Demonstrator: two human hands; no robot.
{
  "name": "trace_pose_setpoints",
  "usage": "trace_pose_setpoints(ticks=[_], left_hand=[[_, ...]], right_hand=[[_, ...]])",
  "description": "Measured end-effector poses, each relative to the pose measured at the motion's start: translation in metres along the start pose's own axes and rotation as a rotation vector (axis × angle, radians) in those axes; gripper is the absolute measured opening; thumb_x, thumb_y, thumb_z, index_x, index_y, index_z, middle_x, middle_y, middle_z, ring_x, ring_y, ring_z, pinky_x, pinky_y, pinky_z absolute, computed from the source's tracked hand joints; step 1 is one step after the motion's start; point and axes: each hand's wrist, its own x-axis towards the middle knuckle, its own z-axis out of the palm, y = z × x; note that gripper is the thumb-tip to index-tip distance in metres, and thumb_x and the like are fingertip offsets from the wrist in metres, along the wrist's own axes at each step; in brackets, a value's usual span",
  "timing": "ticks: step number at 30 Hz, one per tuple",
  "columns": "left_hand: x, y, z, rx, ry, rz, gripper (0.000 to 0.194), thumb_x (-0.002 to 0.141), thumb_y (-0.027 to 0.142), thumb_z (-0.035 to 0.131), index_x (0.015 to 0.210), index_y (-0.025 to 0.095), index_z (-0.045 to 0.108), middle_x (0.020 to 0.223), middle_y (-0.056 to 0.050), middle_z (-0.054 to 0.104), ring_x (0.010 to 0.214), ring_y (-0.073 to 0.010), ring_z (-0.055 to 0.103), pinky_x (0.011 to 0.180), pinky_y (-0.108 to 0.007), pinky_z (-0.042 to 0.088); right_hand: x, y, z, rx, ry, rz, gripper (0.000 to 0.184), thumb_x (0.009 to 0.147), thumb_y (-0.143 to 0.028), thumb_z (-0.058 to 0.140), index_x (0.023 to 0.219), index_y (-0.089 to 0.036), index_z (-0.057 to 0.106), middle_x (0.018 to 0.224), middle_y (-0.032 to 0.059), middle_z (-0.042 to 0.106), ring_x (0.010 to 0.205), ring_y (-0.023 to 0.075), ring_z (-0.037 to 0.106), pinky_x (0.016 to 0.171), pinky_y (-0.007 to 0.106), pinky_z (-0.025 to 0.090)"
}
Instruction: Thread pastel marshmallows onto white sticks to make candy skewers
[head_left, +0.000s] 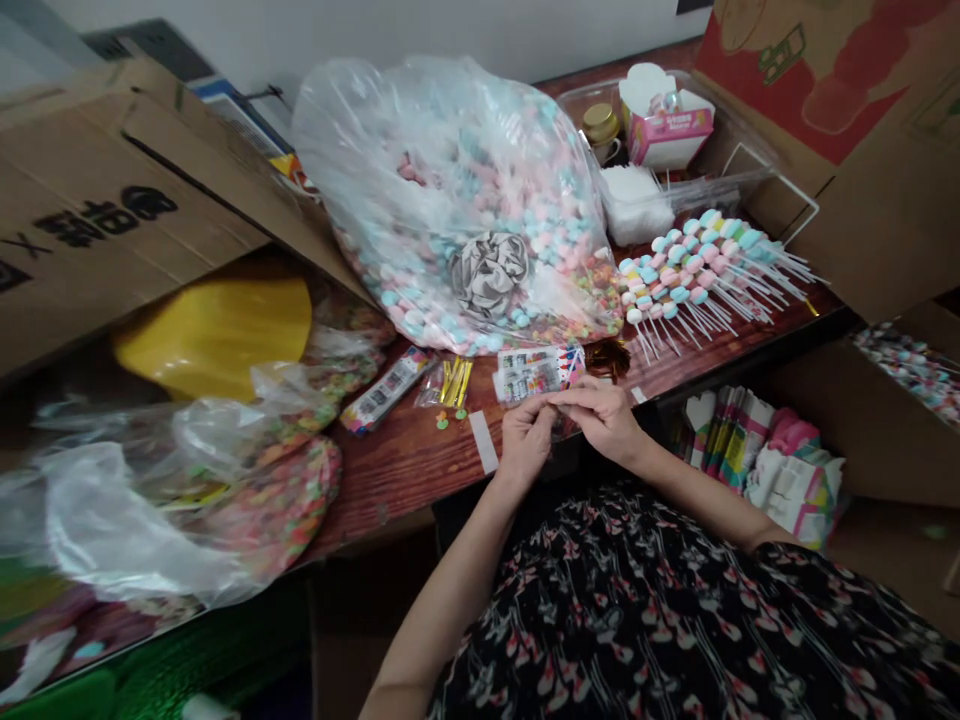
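Note:
My left hand point(525, 440) and my right hand point(600, 418) meet at the front edge of the reddish wooden table point(405, 470). Both pinch the lower end of a printed cellophane bag point(537, 372), and their fingers hide part of it. A similar filled bag point(386, 390) lies to the left, near a small packet of gold twist ties point(454, 382). Behind my hands sits a large clear sack of pastel marshmallows point(450, 170). Rows of marshmallow skewers point(697, 275) lie on the right.
Cardboard flaps point(127, 200) overhang the left side, above a yellow plastic piece point(225, 335) and clear bags of colourful cereal point(277, 500). A plastic tray point(637, 140) stands at the back. Printed packaging point(772, 470) sits in a box below the right edge.

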Motion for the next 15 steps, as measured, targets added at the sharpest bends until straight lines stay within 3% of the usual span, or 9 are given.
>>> trace_pose_setpoints(ticks=[8, 15], left_hand=[[-0.011, -0.007, -0.005, -0.128, -0.006, -0.069, 0.01, 0.074, 0.025, 0.069, 0.076, 0.018, 0.076, 0.071, 0.002, 0.065, 0.064, -0.0092, 0.055, 0.063, -0.02, 0.044], [-0.016, 0.0, 0.003, -0.305, 0.06, -0.177, 0.02, 0.066, 0.031, 0.079, 0.079, 0.016, 0.077, 0.071, -0.001, 0.069, 0.06, -0.009, 0.057, 0.059, -0.02, 0.046]], right_hand=[[0.005, 0.012, 0.0, 0.095, -0.031, 0.064, 0.017, 0.086, -0.017, 0.06, 0.092, -0.021, 0.076, 0.08, 0.0023, 0.07, 0.072, 0.0125, 0.061, 0.07, 0.026, 0.05], [0.003, 0.005, 0.005, 0.159, -0.004, 0.111, 0.015, 0.083, -0.018, 0.058, 0.092, -0.018, 0.071, 0.067, -0.0015, 0.063, 0.058, 0.0097, 0.054, 0.058, 0.022, 0.046]])
